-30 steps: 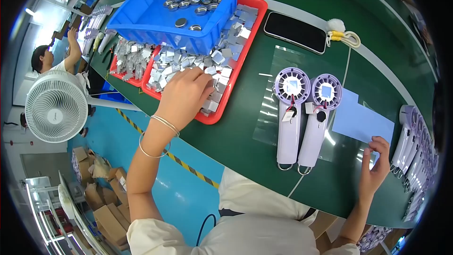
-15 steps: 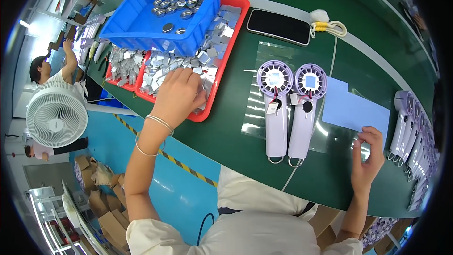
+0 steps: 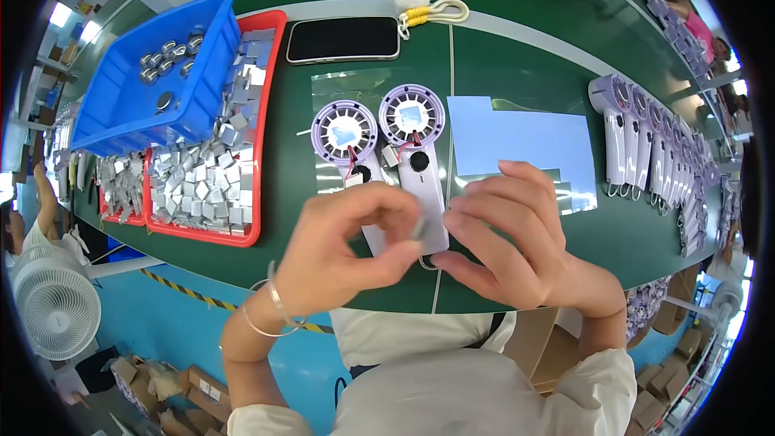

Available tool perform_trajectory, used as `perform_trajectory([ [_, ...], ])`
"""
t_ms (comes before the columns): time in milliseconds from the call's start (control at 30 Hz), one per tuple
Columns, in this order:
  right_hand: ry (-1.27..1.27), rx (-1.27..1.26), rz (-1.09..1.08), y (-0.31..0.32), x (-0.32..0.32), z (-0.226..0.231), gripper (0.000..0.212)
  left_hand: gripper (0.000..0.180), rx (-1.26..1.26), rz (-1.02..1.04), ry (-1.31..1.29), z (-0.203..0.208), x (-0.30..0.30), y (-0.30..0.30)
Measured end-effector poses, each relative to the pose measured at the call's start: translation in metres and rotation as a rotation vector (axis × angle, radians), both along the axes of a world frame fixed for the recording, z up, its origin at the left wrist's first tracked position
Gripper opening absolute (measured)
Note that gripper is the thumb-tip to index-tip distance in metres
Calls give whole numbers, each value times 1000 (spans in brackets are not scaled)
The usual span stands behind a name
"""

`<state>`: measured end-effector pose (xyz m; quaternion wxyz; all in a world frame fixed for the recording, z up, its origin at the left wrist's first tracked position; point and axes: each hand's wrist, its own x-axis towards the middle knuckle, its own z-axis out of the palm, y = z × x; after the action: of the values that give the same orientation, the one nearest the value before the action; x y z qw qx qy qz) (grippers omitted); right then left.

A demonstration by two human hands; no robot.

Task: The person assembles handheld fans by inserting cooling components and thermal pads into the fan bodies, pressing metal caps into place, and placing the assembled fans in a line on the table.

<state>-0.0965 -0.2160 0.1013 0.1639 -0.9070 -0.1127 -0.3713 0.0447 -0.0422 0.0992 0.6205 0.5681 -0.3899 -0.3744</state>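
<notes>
Piece (image 3: 421,227), small, grey: pinching it between fingers of left hand (image 3: 335,250) over right-side handheld fan (image 3: 425,182), holding fingers of right hand (image 3: 521,246) spread close by; perhaps risking dropping it through shallow grip, or snagging nearby white connector (image 3: 353,180) with knuckles.

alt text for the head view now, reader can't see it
A person's left hand pinches a small blurred grey piece beside the right hand over two lilac handheld fans on a green table. At left, a blue bin and red tray of silvery pieces.
</notes>
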Motion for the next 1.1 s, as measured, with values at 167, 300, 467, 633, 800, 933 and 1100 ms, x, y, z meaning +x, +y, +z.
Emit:
perform_trajectory([
  [167, -71, 63, -15, 0, 14, 2, 38, 24, -68, -58, 441, -10, -7, -14],
  [300, 27, 121, -43, -3, 8, 8, 40, 29, -48, -16, 492, -15, -10, -14],
  [467, 405, 429, -312, -22, -19, -7, 38, 39, -86, 109, 201, -19, -5, 1],
  [633, 601, 107, -433, -19, -32, -34, 41, 18, 20, -12, -122, -25, 9, 0],
  [800, 645, 57, -371, -21, -33, -32, 42, 11, -126, -25, -843, -33, -2, -14],
  [933, 672, 24, -235, -32, -32, -29, 32, 26, -275, -44, -1117, -53, -4, -26],
  [1100, 650, 23, -151, -40, -33, -42, 25, 11, -377, 14, -1238, -68, -4, -27],
])
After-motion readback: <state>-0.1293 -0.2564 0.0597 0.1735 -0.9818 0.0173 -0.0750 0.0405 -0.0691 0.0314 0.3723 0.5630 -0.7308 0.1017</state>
